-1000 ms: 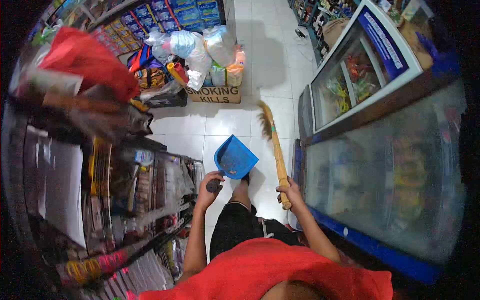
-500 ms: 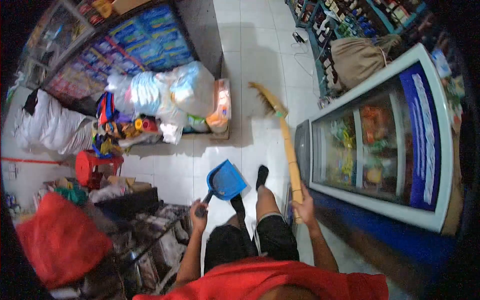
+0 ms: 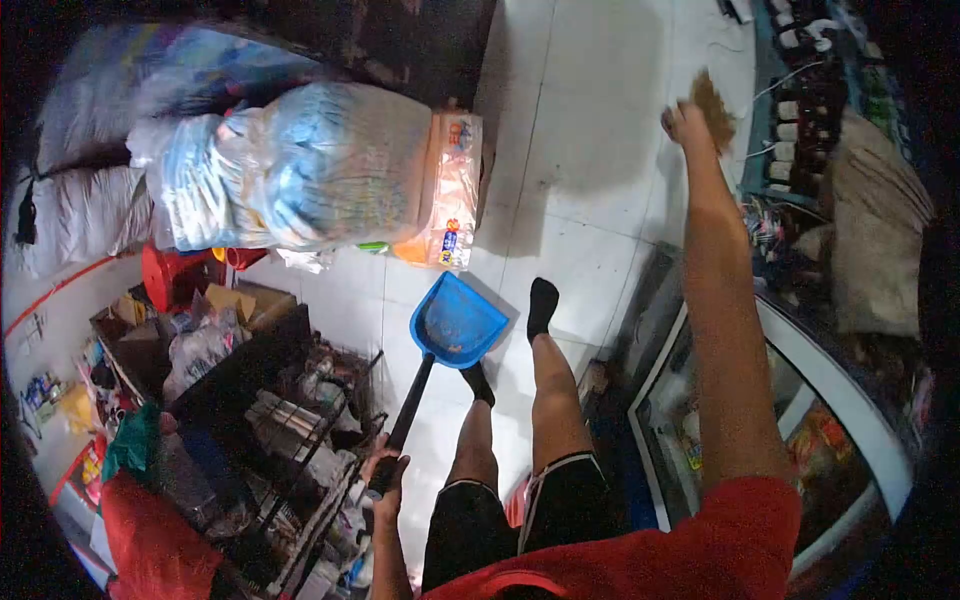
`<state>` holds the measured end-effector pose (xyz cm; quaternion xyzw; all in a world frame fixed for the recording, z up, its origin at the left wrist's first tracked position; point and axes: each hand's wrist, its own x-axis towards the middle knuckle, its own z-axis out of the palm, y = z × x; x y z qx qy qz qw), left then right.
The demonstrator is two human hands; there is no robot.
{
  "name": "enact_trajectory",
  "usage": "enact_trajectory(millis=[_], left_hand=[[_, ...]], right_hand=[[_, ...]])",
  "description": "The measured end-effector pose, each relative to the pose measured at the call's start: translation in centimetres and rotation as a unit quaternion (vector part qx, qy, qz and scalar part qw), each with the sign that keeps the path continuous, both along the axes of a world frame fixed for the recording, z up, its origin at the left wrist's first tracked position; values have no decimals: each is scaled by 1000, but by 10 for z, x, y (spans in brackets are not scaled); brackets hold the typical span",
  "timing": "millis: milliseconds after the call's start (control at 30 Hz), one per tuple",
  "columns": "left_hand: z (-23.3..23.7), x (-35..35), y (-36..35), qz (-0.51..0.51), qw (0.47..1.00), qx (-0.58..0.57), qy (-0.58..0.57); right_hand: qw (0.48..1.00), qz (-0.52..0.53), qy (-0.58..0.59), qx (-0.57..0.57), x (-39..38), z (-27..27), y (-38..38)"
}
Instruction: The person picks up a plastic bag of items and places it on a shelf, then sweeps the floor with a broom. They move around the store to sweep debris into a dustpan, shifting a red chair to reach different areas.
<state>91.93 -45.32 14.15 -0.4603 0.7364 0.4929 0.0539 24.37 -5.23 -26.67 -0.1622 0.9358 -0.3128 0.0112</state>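
My left hand (image 3: pixel 386 472) is closed round the black handle of a blue dustpan (image 3: pixel 458 318), whose pan is low over the white tiled floor with some debris in it. My right arm reaches far forward. At its end my right hand (image 3: pixel 685 125) is closed beside the brown bristles of a broom (image 3: pixel 713 110); the broom's yellow handle is not visible, and the exact grip is unclear. The broom head is near the shelf edge at the right.
Plastic-wrapped packs (image 3: pixel 320 165) stand at the left, beyond a red stool (image 3: pixel 170 278). A cluttered rack (image 3: pixel 320 400) is at the lower left. On the right are a glass-topped freezer (image 3: pixel 850 385), a sack (image 3: pixel 880 230) and shelved bottles (image 3: pixel 787 110).
My right arm has stretched forward and right with the broom, and its long handle has gone out of sight. The view has shifted; the dustpan handle now shows at full length.
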Motion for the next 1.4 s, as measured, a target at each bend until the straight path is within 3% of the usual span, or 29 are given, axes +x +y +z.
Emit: enact_trajectory(millis=[33, 67, 200, 233, 267, 300, 333, 433, 500, 533, 600, 667, 733, 767, 833, 867, 900, 967, 1000, 1033, 1067, 1100, 1200, 1233, 1267, 1300, 1367, 1400], left_hand=[[-1, -6, 3, -10, 1000, 1, -5], [-3, -12, 6, -20, 1000, 2, -7], [-5, -33, 13, -72, 996, 1, -51], [-6, -39, 18, -54, 998, 11, -41], [-7, -46, 22, -36, 999, 20, -29], [-5, -50, 26, -19, 999, 29, -15], [-10, -41, 28, 10, 999, 49, 3], [-18, -30, 28, 22, 997, 75, 5], [-4, -64, 32, 36, 998, 59, -13], [-2, -72, 33, 35, 998, 46, -9], [2, -90, 34, 49, 998, 40, -26], [-6, -88, 29, 23, 999, 34, -5], [-6, -89, 28, -18, 1000, 15, -1], [-7, -85, 28, -19, 1000, 16, -3], [-15, -77, 28, -23, 998, 45, 34], [-11, -82, 29, -48, 998, 20, 41], [-11, -82, 29, -46, 998, 18, 37], [-11, -78, 32, 29, 998, 45, 13], [-6, -82, 29, 4, 1000, 15, -11], [-7, -78, 27, 6, 1000, 8, -18], [-10, -75, 24, 21, 1000, 11, -9], [-11, -69, 21, 34, 999, 16, 0], [-16, -49, 21, 66, 997, 27, 23], [-20, -44, 21, 80, 996, 19, 37], [-30, -30, 18, 93, 994, 27, 52], [-31, -28, 17, 95, 994, 26, 55], [-34, -26, 13, 91, 994, -11, 57], [-41, -19, 8, 100, 994, 1, 43]], right_hand=[[912, -158, -290, -245, 7, 47, -60], [665, -418, -405, -468, 18, 110, -130], [784, -261, -442, -349, 38, 53, -187], [961, -68, -262, -63, 60, 54, -186], [962, 140, -32, 232, 92, 63, -181], [972, -74, -222, -12, 122, 51, -178], [961, -104, -256, -29, 156, 53, -171], [908, -123, -400, 20, 284, 123, -135], [911, -75, -394, 95, 357, 173, -108], [888, -92, -450, 42, 382, 204, -96], [930, -20, -363, -58, 428, 227, -55], [947, -11, -320, 15, 408, 300, -40], [893, -116, -430, 69, 347, 360, -44], [923, -69, -351, 143, 320, 352, -32], [986, -57, -157, -1, 243, 304, -31], [982, -82, -161, 47, 192, 312, -56], [988, -45, -138, 56, 125, 242, -34], [964, -99, -245, -26, 22, 201, -66], [910, -143, -363, -140, -4, 195, -92], [859, -192, -396, -261, -10, 178, -113], [975, 109, -193, -27, -5, 148, -113], [934, 259, 181, 164, -1, 116, -112], [953, 106, -50, 279, 155, -47, -76], [931, 209, -19, 298, 250, -56, -50], [950, 95, -219, 202, 317, 22, -73], [924, -65, -362, 102, 385, 118, -105], [870, -107, -471, 103, 449, 224, -113], [896, -68, -433, 78, 472, 245, -97]])
